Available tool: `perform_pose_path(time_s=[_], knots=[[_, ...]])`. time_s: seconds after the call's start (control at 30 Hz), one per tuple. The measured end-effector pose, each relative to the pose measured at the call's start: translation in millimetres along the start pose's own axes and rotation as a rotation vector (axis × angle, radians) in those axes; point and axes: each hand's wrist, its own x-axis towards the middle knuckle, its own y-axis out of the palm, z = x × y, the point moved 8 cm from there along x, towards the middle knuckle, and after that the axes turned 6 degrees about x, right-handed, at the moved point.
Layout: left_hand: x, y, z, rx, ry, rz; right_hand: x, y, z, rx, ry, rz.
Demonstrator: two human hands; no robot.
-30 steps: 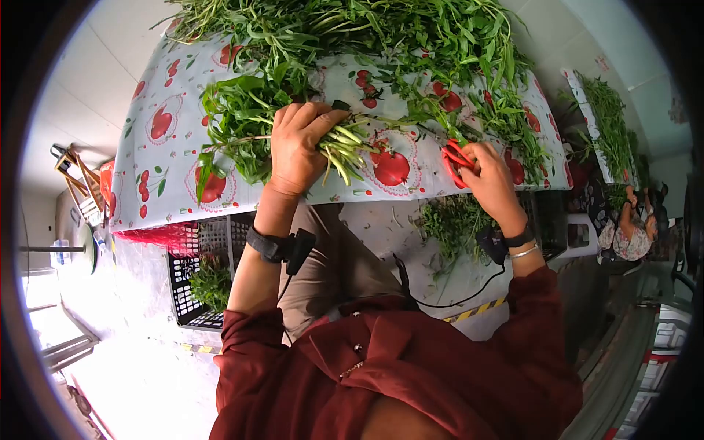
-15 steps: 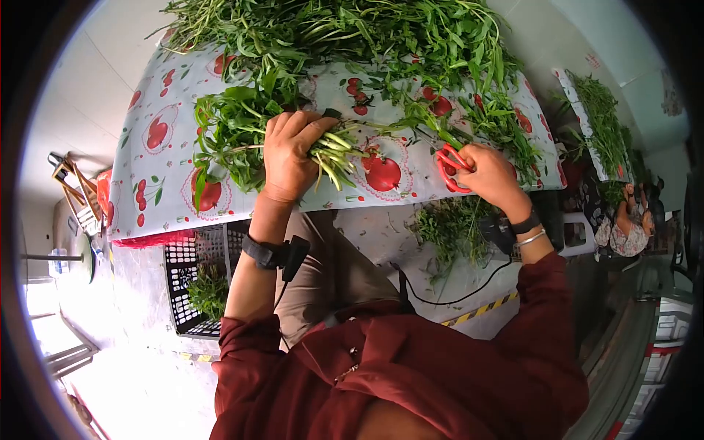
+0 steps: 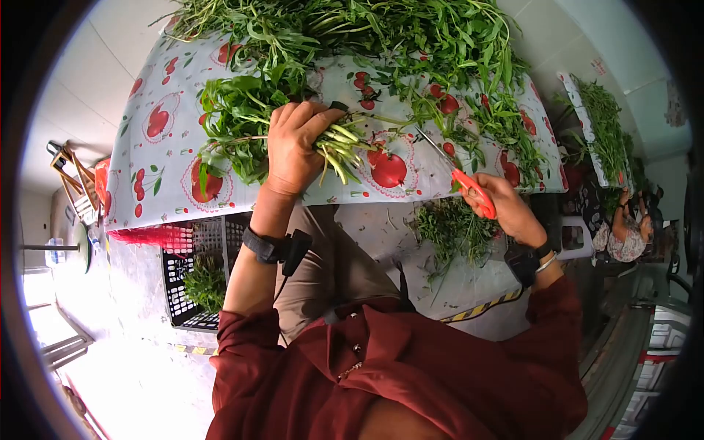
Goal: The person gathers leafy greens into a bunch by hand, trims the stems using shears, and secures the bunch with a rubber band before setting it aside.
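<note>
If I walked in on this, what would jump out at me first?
Probably the red-handled scissors in the right hand, and the bunch of leafy stems gripped in the left hand. Next comes the big heap of greens along the far side of the fruit-printed tablecloth. Below its near edge, at left, a black crate holds more greens.

No text, label, brand or number could be read. Small red marks (image 3: 598, 67) were noted on the wall (image 3: 565, 37); too small to be deciphered.
</note>
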Motion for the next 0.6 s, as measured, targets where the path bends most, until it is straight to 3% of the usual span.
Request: perform_pose_path(time_s=[0.27,0.6], knots=[[0.1,-0.3,-0.6,0.01,-0.001,-0.003,-7.9,64.7,-1.2,0.106,0.01,0.28],[-0.9,-0.6,0.6,-0.007,-0.024,0.008,8.4,78.3,-0.3,0.061,0.051,0.377]])
